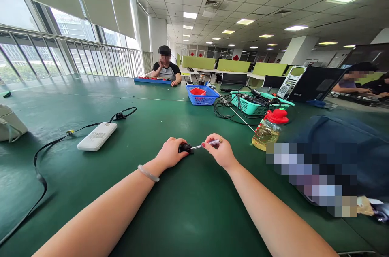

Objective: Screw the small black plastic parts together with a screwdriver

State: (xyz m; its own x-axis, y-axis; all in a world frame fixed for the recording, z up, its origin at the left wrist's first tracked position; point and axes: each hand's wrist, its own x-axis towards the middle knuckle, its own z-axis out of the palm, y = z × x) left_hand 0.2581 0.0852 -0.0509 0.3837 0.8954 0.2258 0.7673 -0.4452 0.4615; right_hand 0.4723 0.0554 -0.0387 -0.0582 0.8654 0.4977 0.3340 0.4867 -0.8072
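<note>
My left hand (170,152) is closed on a small black part (185,147) and presses it to the green table (188,208). A pale bangle sits on that wrist. My right hand (219,152) pinches a thin clear-handled screwdriver (207,143). The tool lies nearly level, and its metal tip touches the black part. Both hands rest on the table a little ahead of me.
A white power bank (97,136) with a black cable lies to the left. A red-capped bottle of yellow liquid (269,129) stands to the right, beside a dark blue bag (337,143). Blue (201,95) and teal (255,105) baskets sit farther back. One person sits across the table; another person is at the far right.
</note>
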